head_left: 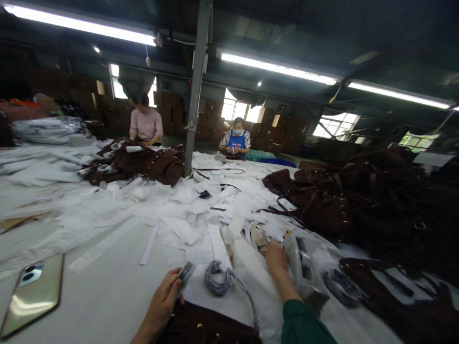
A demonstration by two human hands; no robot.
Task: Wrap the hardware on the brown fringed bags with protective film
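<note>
My left hand (165, 295) is closed on a small grey piece in clear wrapping (186, 274), held above a dark brown bag (211, 327) with gold eyelets. Just right of it lies a coiled strap (217, 278) wrapped in greyish film, its tail running down towards the bag. My right hand (277, 258) is at the front left end of a grey tape dispenser (304, 272), fingers curled. Its fingertips are turned away, so whatever they pinch is hidden. A roll of clear tape (305, 260) shows inside the dispenser.
A phone (36, 291) lies at left. White paper sheets (182, 229) litter the table. Brown bags (322, 205) are heaped at right, with another wrapped coil (342, 286) near the dispenser. A metal post (196, 91) rises mid-table. Two people (147, 122) work across it.
</note>
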